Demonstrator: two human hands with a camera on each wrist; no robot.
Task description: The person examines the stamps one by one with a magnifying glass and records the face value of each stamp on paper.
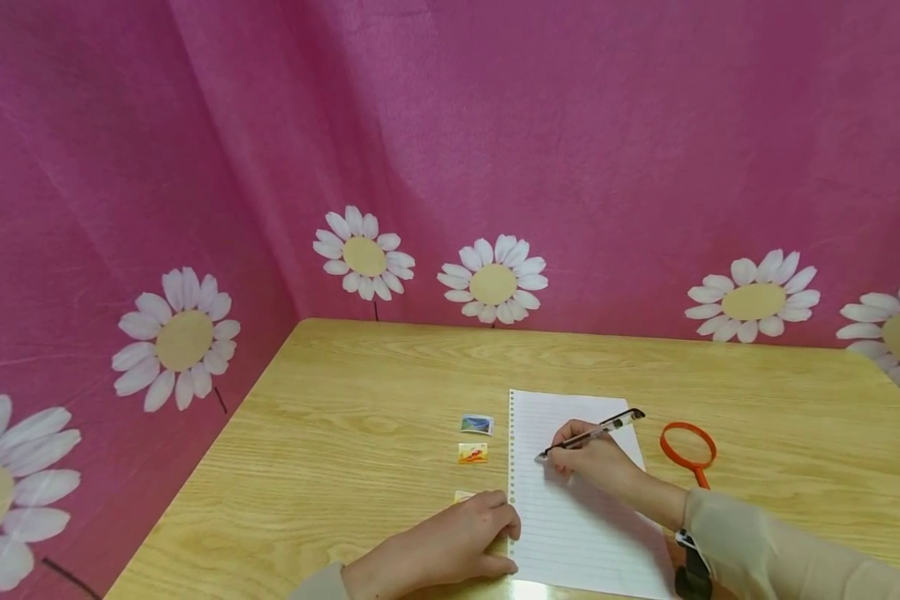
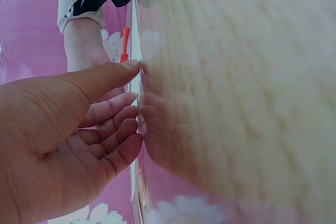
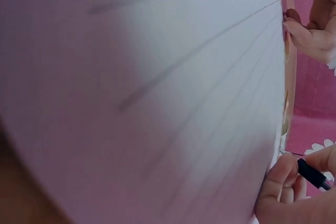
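In the head view, a lined sheet of paper (image 1: 570,533) with punched holes down its left edge lies on the table. My right hand (image 1: 600,467) pinches a pen (image 1: 607,423), its tip at the upper left part of the sheet; the right wrist view shows the pen's dark grip (image 3: 311,174) between thumb and fingers. My left hand (image 1: 457,537) rests at the sheet's lower left edge, fingers loosely bent and fingertips down on it. Two small picture stamps, one blue-green (image 1: 477,424) and one yellow-red (image 1: 472,452), lie left of the paper. A third stamp (image 1: 462,496) is mostly hidden behind my left hand.
A red magnifying glass (image 1: 701,477) lies right of the sheet, near my right forearm. The wooden table (image 1: 330,433) ends at a pink curtain (image 1: 540,125) with white daisies, behind and to the left. A black strap (image 1: 693,575) circles my right wrist.
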